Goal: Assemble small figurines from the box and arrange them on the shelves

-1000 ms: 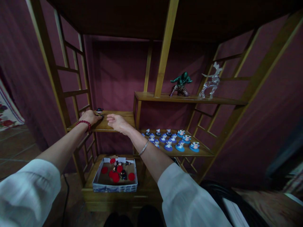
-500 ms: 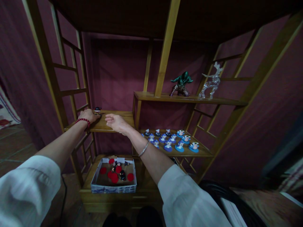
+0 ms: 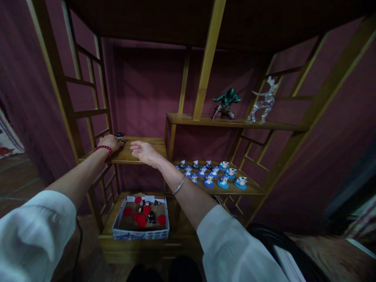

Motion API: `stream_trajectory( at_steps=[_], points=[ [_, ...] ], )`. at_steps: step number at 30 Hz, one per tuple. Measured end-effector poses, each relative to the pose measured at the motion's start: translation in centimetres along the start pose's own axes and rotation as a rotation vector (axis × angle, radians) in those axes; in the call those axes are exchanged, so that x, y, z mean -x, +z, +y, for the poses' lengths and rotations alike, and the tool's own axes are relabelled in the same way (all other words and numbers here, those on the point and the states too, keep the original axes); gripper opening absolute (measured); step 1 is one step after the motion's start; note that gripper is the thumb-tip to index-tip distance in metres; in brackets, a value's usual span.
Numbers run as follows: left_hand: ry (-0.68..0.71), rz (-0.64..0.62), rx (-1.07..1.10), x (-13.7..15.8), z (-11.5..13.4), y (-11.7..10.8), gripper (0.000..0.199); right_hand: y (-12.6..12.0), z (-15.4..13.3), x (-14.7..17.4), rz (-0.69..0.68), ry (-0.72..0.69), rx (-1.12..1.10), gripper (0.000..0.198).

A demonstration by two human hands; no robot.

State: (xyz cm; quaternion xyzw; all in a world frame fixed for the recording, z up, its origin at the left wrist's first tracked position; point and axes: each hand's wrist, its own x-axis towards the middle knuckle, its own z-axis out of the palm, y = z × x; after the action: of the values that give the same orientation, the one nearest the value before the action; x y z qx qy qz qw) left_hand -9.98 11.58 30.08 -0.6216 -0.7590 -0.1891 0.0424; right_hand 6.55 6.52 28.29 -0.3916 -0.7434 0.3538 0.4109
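A small doll figurine with black hair and dark clothing stands at the left end of the middle-left shelf. My left hand, with a red bead bracelet at the wrist, is closed at its base; the fingertips are partly hidden. Over the same shelf, to the right of the figurine, hovers my right hand, its fingers loosely bent and apart with nothing visible in them. Below, a shallow cardboard box holds several red discs and dark figurines.
Several small blue-and-white figurines stand in rows on the lower right shelf. Above them are a green hooded statue and a clear deer figure. Wooden posts and side lattices frame the shelves. A black cable lies on the floor at left.
The figurine by my left hand has turned or tipped slightly and sits a touch further left. Both hands stay in nearly the same place.
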Motion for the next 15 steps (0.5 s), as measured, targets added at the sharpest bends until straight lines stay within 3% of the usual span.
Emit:
stream_trajectory(
  at_steps=[3,15],
  points=[
    [-0.059,-0.02,-0.053,0.51,0.52,-0.46,0.052,0.03,0.17,-0.08,0.003,-0.005,0.005,0.038],
    [-0.085,-0.001,-0.004,-0.16,0.09,-0.04,0.05,-0.07,-0.19,0.17,-0.008,0.012,0.011,0.038]
  ],
)
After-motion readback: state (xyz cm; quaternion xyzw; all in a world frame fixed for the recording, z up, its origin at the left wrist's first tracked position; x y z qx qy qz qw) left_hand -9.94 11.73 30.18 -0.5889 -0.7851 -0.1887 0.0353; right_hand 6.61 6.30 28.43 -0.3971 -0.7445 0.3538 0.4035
